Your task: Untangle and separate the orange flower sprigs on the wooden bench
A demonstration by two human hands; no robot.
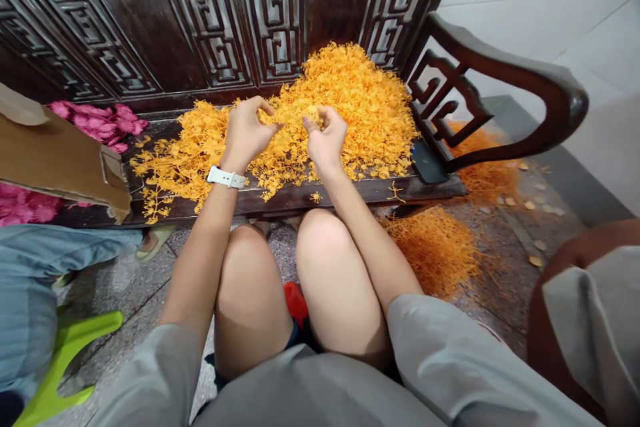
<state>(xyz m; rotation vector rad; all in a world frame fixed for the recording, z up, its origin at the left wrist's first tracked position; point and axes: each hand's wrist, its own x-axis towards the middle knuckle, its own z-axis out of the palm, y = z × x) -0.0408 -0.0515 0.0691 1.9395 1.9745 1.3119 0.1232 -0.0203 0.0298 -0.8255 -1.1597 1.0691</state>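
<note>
A large heap of small orange-yellow plastic flower pieces (365, 107) covers the dark wooden bench (280, 202), highest at the right. My left hand (251, 130), with a white watch band on the wrist, hovers over the heap; its thumb and index finger curve toward each other with a gap between the tips. Close to its right, my right hand (327, 137) is closed in a pinch on a yellow flower piece (313, 113), mostly hidden by the fingers. The two hands are apart. One loose piece (315, 197) lies on the bench's front edge.
At the left stand a cardboard box (65, 147) and pink flowers (103, 123). A dark phone-like object (429, 161) lies by the bench's curved armrest (530, 67). Orange stems (435, 250) pile on the floor. Another person's jeans (30, 293) and a green stool (65, 367) are at lower left.
</note>
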